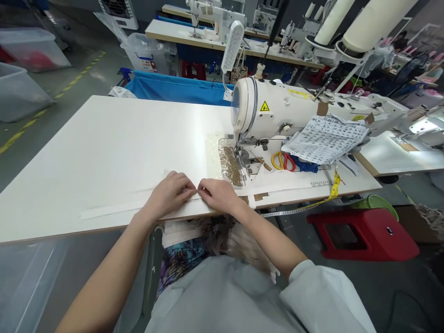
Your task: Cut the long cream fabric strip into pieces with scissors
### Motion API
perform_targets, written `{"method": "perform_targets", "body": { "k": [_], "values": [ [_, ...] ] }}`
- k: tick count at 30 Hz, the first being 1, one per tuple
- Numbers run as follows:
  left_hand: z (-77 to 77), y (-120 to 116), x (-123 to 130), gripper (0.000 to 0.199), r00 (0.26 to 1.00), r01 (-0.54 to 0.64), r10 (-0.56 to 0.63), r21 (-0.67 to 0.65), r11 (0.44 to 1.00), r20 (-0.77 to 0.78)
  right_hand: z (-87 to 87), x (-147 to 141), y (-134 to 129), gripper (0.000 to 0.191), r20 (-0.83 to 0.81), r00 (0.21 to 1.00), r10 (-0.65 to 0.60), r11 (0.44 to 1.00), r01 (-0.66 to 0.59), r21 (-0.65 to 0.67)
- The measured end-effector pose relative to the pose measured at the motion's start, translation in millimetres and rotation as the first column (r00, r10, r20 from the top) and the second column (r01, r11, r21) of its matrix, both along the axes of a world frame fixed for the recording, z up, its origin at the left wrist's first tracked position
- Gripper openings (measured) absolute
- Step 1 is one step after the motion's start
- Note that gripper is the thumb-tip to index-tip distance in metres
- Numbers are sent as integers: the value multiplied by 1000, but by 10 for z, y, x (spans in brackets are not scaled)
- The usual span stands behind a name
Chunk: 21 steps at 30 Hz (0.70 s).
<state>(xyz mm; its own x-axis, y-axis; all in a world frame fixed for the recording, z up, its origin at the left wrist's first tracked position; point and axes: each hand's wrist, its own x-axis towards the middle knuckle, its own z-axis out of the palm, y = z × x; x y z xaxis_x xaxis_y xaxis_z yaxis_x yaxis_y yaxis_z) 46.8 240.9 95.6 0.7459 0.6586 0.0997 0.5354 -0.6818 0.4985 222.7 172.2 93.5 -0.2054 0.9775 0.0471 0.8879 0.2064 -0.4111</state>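
My left hand (169,192) and my right hand (218,193) meet at their fingertips near the table's front edge, left of the sewing machine. Both are closed in a pinch. What lies between the fingers is too small and pale against the white tabletop (114,148) to make out. Below the hands, a strip with ruler marks (194,200) runs along the edge. A pale flat strip (107,211) continues to the left. The sewing machine (274,104) stands just beyond my right hand, its needle area beside a shiny brown taped patch (231,164).
Scissors with yellow and red handles (284,162) lie under the machine arm, near a handwritten paper (324,138). A yellow tape measure (335,187) hangs over the front edge. A red stool (364,236) stands at right. Behind the table hangs blue cloth (180,86).
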Motion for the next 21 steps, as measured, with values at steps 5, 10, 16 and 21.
{"method": "perform_targets", "body": {
  "k": [5,10,16,21],
  "values": [
    [-7,-34,2,31,1000,11,-9,75,997,-17,61,219,-67,3,-114,991,-66,997,61,-48],
    [-9,-72,12,31,1000,19,-15,158,987,-25,115,485,-222,8,-155,983,-103,994,93,-65],
    [-2,-118,23,33,999,2,8,202,979,-49,114,531,-252,11,-135,986,-103,994,98,-45],
    [0,-136,14,34,999,-8,21,242,970,-49,84,509,-235,12,-103,990,-98,995,96,-18]
  ]
}}
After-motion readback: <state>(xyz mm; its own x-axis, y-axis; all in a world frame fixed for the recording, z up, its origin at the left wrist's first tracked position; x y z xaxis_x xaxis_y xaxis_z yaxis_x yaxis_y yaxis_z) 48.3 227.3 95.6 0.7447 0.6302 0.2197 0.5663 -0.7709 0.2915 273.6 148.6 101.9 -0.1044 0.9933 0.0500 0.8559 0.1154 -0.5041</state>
